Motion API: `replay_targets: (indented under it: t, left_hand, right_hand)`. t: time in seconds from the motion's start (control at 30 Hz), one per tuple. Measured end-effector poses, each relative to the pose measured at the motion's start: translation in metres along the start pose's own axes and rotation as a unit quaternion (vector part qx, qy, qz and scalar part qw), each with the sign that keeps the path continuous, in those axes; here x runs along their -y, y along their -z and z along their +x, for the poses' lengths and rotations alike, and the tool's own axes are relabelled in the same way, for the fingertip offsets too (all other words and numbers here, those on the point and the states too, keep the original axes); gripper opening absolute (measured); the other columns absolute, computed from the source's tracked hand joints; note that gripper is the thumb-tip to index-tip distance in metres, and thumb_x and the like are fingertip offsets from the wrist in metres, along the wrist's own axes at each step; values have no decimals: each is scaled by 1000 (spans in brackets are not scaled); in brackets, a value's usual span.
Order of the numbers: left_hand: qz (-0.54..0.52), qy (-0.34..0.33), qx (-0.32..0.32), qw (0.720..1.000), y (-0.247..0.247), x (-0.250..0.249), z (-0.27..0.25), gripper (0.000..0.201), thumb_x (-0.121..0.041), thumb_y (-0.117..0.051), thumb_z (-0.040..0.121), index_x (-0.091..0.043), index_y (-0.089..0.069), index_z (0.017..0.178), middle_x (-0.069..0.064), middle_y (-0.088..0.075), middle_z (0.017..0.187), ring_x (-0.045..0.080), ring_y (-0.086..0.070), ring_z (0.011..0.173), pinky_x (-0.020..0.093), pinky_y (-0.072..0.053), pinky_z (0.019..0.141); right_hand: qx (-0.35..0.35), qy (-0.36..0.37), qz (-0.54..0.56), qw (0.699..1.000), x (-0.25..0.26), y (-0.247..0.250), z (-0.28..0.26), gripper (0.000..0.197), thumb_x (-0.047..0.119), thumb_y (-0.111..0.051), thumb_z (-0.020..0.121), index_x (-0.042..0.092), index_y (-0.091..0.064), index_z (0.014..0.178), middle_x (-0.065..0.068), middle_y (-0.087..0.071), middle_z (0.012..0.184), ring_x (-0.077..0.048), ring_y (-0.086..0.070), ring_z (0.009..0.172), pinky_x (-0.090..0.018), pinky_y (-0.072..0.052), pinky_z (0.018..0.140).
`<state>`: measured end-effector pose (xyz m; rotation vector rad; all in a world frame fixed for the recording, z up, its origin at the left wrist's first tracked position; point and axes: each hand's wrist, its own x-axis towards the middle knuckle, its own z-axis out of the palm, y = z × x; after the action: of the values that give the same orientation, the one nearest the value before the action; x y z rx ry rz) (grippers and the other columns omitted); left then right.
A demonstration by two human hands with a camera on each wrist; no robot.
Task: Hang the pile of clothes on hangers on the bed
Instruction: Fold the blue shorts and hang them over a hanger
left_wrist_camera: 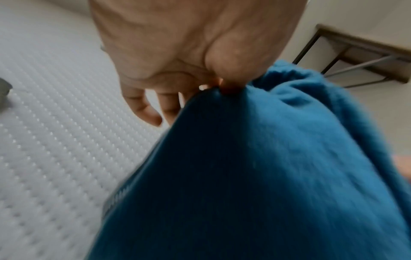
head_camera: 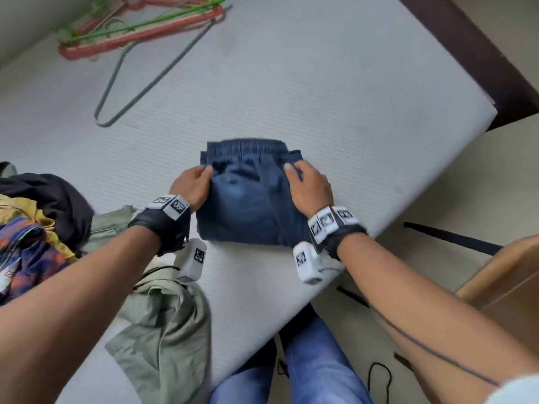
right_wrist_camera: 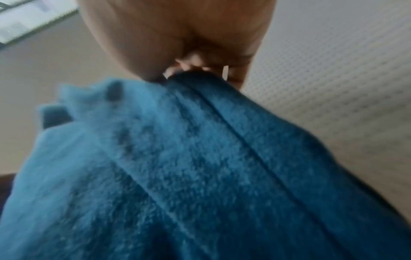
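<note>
Black wrist straps [head_camera: 169, 225] carry white coded marker blocks [head_camera: 306, 262]; blue jeans [head_camera: 315, 363] below.

Soft even daylight, blurred wrist views

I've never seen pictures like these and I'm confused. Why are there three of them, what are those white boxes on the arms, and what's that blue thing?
No machine here, just a person with small cameras strapped on. The big picture comes from a camera on the head, looking down at both arms. The white boxes sit at the wrists, where the wrist cameras are worn; those cameras take the two close-up pictures, which is why the cloth there looks huge and blurry.

The left hand and right hand each pinch a side of some folded blue shorts lying on a white mattress. To the left is a pile of clothes, with a green shirt beside it. At the far corner lie the hangers, red, green and grey, not yet used.
</note>
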<state>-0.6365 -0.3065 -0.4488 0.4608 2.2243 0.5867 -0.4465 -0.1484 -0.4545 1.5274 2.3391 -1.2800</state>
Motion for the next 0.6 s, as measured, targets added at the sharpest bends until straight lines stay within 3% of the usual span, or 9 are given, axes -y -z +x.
replay_targets:
  t: [0.1, 0.17, 0.23, 0.33, 0.4, 0.5, 0.6]
  left_hand:
    - [65, 26, -65, 995, -23, -2, 0, 54, -55, -35, 99, -13, -48, 131, 16, -56, 132, 39, -51, 121, 44, -39, 98]
    - [145, -34, -107, 983, -37, -2, -11, 57, -57, -38, 95, -21, -42, 140, 12, -46, 143, 37, -44, 129, 52, -39, 100]
    - [237, -129, -120, 955, -46, 7, -21, 61, -55, -44, 92, -29, -37, 146, 10, -33, 155, 33, -33, 140, 53, -39, 99]
    - [328, -227, -50, 916, -56, 25, -26, 68, -49, -44, 86, -34, -31, 151, 9, -20, 162, 33, -24, 147, 51, -41, 99]
    - [366, -211, 3, 906, -60, 38, -27, 73, -45, -38, 83, -35, -23, 154, 8, -14, 164, 34, -20, 148, 54, -39, 103]
    - [364, -140, 28, 920, -59, 52, -24, 78, -45, -31, 80, -39, -10, 155, 2, -1, 166, 34, -9, 150, 61, -31, 109]
    - [359, -143, 4, 922, -59, 47, -24, 90, -38, -49, 74, -33, -11, 156, 6, 1, 165, 34, -6, 151, 61, -27, 111]
  right_hand:
    - [-7, -41, -75, 996, -7, -5, 20, 33, 45, -48, 100, 26, -55, 126, -3, -65, 119, -31, -60, 109, -38, -47, 87]
    - [-75, 25, -69, 994, -7, -8, 9, 36, 43, -51, 99, 26, -54, 131, -2, -60, 124, -28, -56, 112, -40, -48, 88]
    - [-99, 103, -67, 987, -11, -20, -8, 42, 43, -56, 96, 25, -54, 134, -2, -55, 127, -27, -53, 112, -42, -48, 86]
    - [-66, 115, -134, 982, -23, -40, -27, 53, 47, -59, 92, 32, -48, 141, -1, -46, 140, -27, -50, 117, -44, -49, 83]
    - [-37, 75, -201, 976, -37, -48, -28, 54, 41, -57, 94, 40, -41, 145, -1, -34, 153, -26, -46, 123, -45, -46, 87]
    - [-24, 45, -245, 968, -54, -49, -22, 50, 31, -51, 99, 46, -39, 145, 0, -27, 159, -27, -43, 123, -45, -44, 90]
    - [-63, 101, -254, 960, -58, -46, -24, 55, 29, -57, 94, 40, -44, 146, -5, -33, 159, -29, -47, 122, -46, -45, 88]
